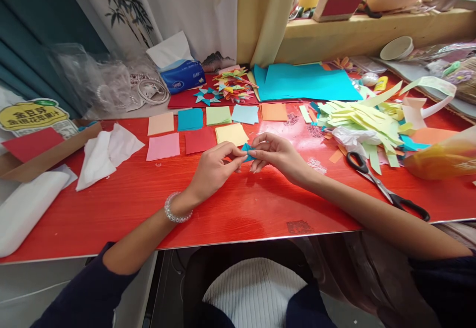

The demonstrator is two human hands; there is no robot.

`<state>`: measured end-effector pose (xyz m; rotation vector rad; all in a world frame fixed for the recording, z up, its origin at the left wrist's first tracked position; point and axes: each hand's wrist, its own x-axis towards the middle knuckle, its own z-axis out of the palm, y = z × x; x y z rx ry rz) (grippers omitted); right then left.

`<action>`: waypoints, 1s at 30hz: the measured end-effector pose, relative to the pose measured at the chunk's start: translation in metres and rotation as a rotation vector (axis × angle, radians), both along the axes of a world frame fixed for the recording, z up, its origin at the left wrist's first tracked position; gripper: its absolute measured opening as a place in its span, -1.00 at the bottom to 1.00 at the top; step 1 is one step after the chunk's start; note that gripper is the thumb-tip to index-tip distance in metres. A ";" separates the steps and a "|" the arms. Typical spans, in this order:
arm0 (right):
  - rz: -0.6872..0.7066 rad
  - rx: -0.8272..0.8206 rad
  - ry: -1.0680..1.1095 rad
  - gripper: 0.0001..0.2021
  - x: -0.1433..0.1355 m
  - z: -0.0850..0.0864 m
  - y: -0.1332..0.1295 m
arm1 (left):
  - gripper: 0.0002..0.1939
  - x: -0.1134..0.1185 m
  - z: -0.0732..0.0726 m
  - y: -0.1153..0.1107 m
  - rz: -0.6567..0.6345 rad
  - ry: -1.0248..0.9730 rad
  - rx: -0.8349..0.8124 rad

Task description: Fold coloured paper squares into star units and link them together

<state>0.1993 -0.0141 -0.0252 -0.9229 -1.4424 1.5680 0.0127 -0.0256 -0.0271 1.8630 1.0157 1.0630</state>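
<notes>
Between my two hands is a small piece of folded blue paper [248, 151], held just above the red table [223, 204]. My left hand [215, 169], with a clear bead bracelet [172, 210] at its wrist, pinches the paper's left side. On the right side, my right hand [277, 157] grips it between thumb and fingers. Just beyond my hands lie square paper stacks: pink [162, 147], red [200, 140], yellow [231, 134], peach [161, 123], blue [190, 119], green [218, 115], light blue [244, 114] and orange [274, 112].
Black-handled scissors [377, 184] lie by my right forearm, near a heap of pale green paper strips [364, 119]. Behind the squares are folded paper stars [234, 86], blue sheets [305, 82] and a tissue pack [182, 76]. Crumpled tissue [106, 154] and a cardboard tray [55, 152] sit left.
</notes>
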 end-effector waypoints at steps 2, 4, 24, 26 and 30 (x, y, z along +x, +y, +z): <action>0.003 -0.012 0.002 -0.73 0.000 0.000 0.001 | -0.87 0.000 0.000 0.000 -0.003 0.001 0.003; 0.003 -0.028 -0.002 -0.72 0.001 -0.001 0.001 | -0.88 0.000 -0.001 0.000 0.000 -0.006 0.009; 0.079 -0.104 -0.073 -0.73 0.002 -0.002 0.002 | -0.91 0.001 -0.002 -0.001 0.005 0.005 0.007; 0.082 -0.093 -0.069 -0.74 0.002 -0.001 0.001 | -0.90 0.001 -0.001 -0.001 0.003 0.001 -0.014; 0.083 -0.083 -0.062 -0.75 0.002 0.000 0.000 | -0.87 0.002 0.003 0.000 -0.006 -0.030 -0.138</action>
